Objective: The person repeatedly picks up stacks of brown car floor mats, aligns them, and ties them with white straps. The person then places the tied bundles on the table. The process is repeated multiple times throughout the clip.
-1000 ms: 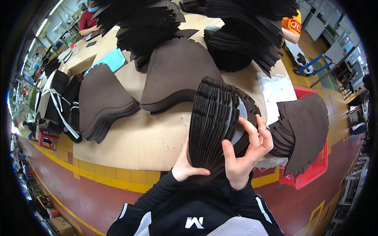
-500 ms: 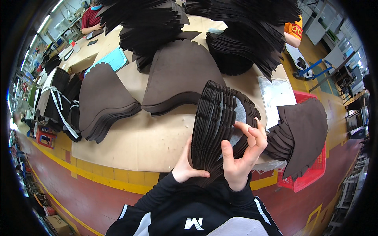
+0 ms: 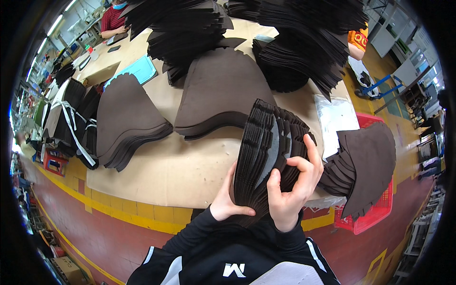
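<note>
Both hands at lower centre of the frame, clasped on one upright bundle of dark brown cut sheets (image 3: pixel 266 156) held on edge above the near rim of the tan worktable (image 3: pixel 180 175). Left hand (image 3: pixel 227 202) under and behind the bundle's left side, thumb laid along the bottom edge, gripping firmly. Right hand (image 3: pixel 292 192) wrapped on the right side, fingers (image 3: pixel 304 164) curled over the sheet edges and spreading a few apart — a pale grey strip showing in the gap. Just right of the bundle, a fanned stack of the same brown pieces (image 3: pixel 365 166) resting over a red plastic crate (image 3: pixel 375 213). Behind that, a clear plastic bag (image 3: pixel 335 118) flat on the table. Centre of the frame: a flat pile of curved brown sheets (image 3: pixel 221 95); to its left, a second similar pile (image 3: pixel 126 118). Across the top, tall dark heaps of sheets (image 3: pixel 190 28). Upper left — a turquoise board (image 3: pixel 137 71) on the table and a person in a red top (image 3: pixel 113 19) seated at the far end. Upper right, another person in orange (image 3: pixel 357 40).
</note>
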Demonstrator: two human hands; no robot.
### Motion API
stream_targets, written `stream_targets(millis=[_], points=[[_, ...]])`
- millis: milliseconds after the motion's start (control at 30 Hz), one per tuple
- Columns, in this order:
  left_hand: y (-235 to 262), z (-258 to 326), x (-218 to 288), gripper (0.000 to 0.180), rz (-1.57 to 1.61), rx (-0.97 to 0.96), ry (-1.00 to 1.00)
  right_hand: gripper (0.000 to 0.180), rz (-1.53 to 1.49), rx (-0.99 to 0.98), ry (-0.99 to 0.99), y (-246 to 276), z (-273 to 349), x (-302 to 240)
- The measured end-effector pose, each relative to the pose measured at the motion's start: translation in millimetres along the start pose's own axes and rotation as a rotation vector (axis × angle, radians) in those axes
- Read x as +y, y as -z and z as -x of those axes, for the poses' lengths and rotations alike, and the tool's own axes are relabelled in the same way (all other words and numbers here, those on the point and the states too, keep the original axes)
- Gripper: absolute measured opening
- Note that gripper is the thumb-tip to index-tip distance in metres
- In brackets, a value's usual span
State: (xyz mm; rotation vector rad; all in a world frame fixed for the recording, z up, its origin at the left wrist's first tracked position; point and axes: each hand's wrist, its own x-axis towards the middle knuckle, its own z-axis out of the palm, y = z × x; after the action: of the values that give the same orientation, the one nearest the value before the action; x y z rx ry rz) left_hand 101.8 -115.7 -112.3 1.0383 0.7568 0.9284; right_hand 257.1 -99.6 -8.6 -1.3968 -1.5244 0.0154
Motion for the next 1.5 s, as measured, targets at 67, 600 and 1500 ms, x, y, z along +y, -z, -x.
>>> stream_targets(millis=[67, 600, 1500], points=[[0.7, -0.6, -1.2, 0.142, -0.014, -0.001, -0.032, 0.014, -0.025, 0.062, 0.034, -6.3, 2.8, 8.2], [1.7, -1.8, -5.7, 0.151, 0.169, -0.017, -0.025, 0.032, -0.058, 0.012, 0.026, -2.1, -2.6, -0.8], [-5.5, 3.5, -12.1, 0.126, 0.210, 0.029, -0.028, 0.016, 0.090, -0.081, 0.039, 1.5, -8.4, -14.6]])
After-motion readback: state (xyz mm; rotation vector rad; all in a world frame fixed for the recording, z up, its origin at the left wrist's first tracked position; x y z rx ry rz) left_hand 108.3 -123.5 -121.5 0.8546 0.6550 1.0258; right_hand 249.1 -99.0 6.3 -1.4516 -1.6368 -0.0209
